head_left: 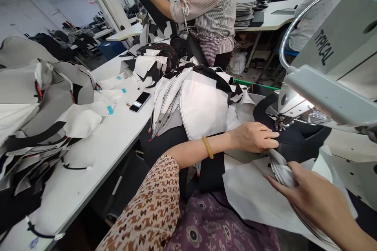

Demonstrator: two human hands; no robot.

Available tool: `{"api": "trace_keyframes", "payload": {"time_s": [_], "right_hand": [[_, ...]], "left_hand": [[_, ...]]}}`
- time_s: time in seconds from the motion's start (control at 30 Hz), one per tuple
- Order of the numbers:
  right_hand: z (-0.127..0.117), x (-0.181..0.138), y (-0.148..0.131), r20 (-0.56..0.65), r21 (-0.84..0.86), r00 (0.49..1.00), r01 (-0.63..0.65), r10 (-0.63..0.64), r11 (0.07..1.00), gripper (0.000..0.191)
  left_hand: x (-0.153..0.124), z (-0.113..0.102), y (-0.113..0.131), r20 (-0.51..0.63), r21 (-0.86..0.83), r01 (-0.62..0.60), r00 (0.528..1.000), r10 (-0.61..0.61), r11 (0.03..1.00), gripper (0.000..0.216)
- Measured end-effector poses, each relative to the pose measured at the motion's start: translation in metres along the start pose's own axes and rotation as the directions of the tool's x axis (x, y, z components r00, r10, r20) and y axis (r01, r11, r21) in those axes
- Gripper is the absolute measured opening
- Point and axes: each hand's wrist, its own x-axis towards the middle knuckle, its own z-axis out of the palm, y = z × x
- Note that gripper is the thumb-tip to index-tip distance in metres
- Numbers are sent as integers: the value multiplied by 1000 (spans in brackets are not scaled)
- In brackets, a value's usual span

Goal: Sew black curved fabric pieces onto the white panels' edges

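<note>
Nearest, the right hand (312, 200) pinches the folded edge of a white-lined panel (253, 196), the open left hand (255, 137) presses dark fabric (297, 141) at the sewing machine's presser foot (281, 123), and more cut panels (200, 102) lie piled alongside.

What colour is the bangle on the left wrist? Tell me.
Honey yellow: the bangle shows best in the head view.

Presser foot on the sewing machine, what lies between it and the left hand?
In the head view, dark fabric lies between the presser foot and the left hand.
</note>
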Motion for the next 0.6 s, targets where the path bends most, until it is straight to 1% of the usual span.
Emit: {"api": "trace_keyframes", "payload": {"time_s": [0.07,0.13,0.2,0.27,0.3,0.33,0.4,0.47,0.53,0.6], "right_hand": [[2,-3,1,-18,-5,1000,-17,17,1000,52],[0,-4,3,-45,1,999,8,-8,1000,51],[-5,-3,5,-80,29,994,83,-80,996,45],[-9,-1,7,-157,47,971,188,-179,981,31],[-11,2,8,-216,34,948,244,-232,969,23],[-12,4,9,-284,-1,915,300,-288,954,16],[-14,8,9,-390,-127,833,373,-392,919,15],[-17,9,8,-415,-241,782,398,-465,885,17],[-21,8,6,-398,-287,786,383,-473,878,19],[-26,9,4,-375,-285,812,358,-447,889,19]], "left_hand": [[-2,4,0,-34,8,-4,999,4,1000,33],[-4,8,0,-92,22,-5,996,7,1000,34],[-5,11,1,-133,40,0,991,5,999,34],[-6,13,1,-134,57,11,991,-3,998,35],[-6,13,1,-122,62,16,992,-8,998,34],[-5,13,1,-110,63,19,994,-12,998,33],[-5,11,0,-104,47,10,995,-5,999,30],[-5,7,1,-128,6,-4,992,4,1000,24],[-6,3,2,-177,-42,6,984,-14,999,23],[-5,2,1,-246,-81,28,968,-48,996,25]]}}
